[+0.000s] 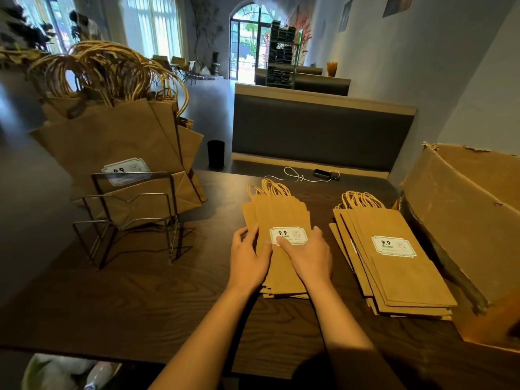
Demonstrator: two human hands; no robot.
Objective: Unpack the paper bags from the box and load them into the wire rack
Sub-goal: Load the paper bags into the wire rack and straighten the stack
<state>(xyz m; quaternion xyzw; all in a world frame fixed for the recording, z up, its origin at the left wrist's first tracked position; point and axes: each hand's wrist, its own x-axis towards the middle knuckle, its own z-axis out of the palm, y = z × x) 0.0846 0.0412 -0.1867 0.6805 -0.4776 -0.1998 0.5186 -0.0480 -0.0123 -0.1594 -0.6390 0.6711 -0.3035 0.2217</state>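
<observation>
Kraft bags (277, 220) lie flat on the bench (157, 291): light, thin, creasing easily, sliding apart. Both hands, left (249, 258) and right (305, 256), rest spread-fingered on the stack; gripping both long edges looks safest.

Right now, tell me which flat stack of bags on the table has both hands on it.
The middle stack, under the left hand and right hand; the stack beside the box lies untouched.

I count two flat piles of paper bags (277, 240) on the table (140, 305), one wire rack (132, 218) full of standing bags, one big box (464, 235), and one black cup (215, 153)
</observation>
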